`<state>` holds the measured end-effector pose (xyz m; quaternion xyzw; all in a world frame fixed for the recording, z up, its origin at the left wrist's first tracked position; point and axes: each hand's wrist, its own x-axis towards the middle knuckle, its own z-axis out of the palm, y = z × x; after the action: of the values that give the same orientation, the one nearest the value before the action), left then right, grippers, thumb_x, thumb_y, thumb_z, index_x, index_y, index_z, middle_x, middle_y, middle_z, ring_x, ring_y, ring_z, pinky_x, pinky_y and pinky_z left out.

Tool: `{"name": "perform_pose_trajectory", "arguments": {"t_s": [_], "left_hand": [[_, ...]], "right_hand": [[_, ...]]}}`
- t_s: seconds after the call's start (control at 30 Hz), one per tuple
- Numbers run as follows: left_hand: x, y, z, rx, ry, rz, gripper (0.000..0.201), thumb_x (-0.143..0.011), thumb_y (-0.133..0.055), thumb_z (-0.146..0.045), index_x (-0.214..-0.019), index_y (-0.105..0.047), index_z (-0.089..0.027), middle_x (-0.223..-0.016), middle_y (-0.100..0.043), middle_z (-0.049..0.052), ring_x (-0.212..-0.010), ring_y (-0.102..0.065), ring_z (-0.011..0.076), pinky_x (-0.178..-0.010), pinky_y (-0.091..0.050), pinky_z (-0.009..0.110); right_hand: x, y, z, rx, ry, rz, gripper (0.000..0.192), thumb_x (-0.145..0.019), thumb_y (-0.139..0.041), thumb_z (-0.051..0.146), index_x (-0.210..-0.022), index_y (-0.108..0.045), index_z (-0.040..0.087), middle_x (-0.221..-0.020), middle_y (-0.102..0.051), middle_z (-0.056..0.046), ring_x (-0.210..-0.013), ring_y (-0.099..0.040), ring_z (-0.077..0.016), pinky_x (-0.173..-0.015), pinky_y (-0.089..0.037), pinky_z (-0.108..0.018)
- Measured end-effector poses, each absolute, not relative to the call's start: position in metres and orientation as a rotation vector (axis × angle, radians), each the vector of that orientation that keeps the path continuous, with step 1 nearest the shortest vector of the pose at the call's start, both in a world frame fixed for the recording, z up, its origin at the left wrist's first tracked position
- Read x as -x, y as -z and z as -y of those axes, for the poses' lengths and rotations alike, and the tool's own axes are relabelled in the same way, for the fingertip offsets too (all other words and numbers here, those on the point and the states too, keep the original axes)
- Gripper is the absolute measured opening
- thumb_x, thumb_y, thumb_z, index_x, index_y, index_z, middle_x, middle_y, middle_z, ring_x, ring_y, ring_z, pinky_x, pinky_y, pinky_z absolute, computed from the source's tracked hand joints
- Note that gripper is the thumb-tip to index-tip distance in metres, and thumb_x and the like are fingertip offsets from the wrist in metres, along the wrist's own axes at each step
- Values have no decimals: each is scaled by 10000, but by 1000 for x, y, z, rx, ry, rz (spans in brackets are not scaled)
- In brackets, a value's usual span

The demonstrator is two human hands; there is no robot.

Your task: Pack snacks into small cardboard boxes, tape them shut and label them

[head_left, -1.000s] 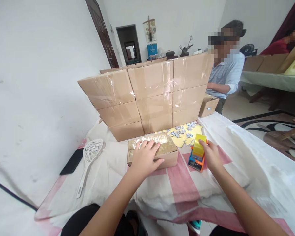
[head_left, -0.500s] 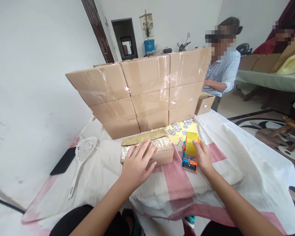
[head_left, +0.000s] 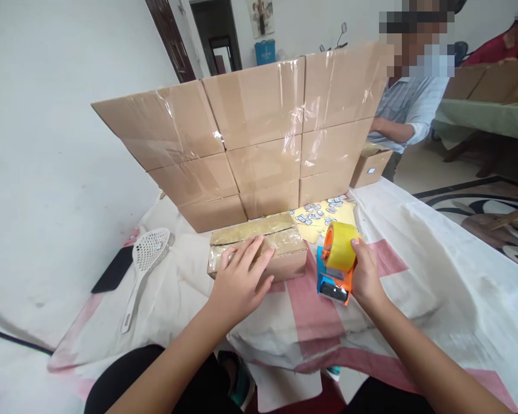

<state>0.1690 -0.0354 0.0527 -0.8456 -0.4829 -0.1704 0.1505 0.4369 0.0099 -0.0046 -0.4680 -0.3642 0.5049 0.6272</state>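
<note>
Near the bench's middle, the left hand (head_left: 237, 282) presses flat on the small carton (head_left: 259, 253) while the right hand (head_left: 365, 276) grips the tape dispenser (head_left: 335, 267); slackened pressure could let the flaps spring open.

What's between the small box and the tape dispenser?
Head view: only bare pink-and-white cloth separates the small box from the tape dispenser, held by the right hand.

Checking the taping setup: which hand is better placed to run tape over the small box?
Probably the right hand: it already grips the tape dispenser beside the small box, while the left hand lies flat on top.
</note>
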Motion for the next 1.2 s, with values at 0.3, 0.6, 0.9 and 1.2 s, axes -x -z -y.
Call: {"name": "perform_pose_trajectory", "arguments": {"t_s": [0.3,0.6,0.9,1.2], "left_hand": [[-183,-47,52,2506,700,1159,354,-983,-539,-319,-1317,-617,-234,-1369,-662,105,-1247,-599,299,-1025,-348,464],[-215,-16,72,3105,530,1272,641,-891,-668,-532,-1397,-516,-170,-1354,-616,148,-1138,-583,323,-935,-476,473],[-226,-3,74,3337,1207,1731,588,-773,-804,-209,-1319,-593,-268,-1343,-578,98,-1261,-545,273,-1098,-457,430],[-233,22,69,3275,1878,1929,366,-760,-823,-216,-1114,-734,-246,-1183,-612,87,-1180,-598,248,-1099,-436,433]], "right_hand": [[-423,4,9,1168,-1096,968,465,-925,-433,648,-1089,-627,259,-902,-747,-84,-803,-725,-317,-734,-596,-464],[-405,5,44,1134,-1199,982,427,-929,-491,628,-1087,-640,261,-1006,-761,-86,-929,-729,-317,-802,-611,-445],[-405,20,44,1186,-1075,1120,556,-957,-422,664,-1297,-622,272,-1073,-750,-91,-1019,-712,-328,-845,-610,-453],[-397,9,48,1101,-1222,1036,444,-911,-546,630,-1144,-637,264,-1016,-740,-80,-941,-714,-304,-792,-602,-409]]}}
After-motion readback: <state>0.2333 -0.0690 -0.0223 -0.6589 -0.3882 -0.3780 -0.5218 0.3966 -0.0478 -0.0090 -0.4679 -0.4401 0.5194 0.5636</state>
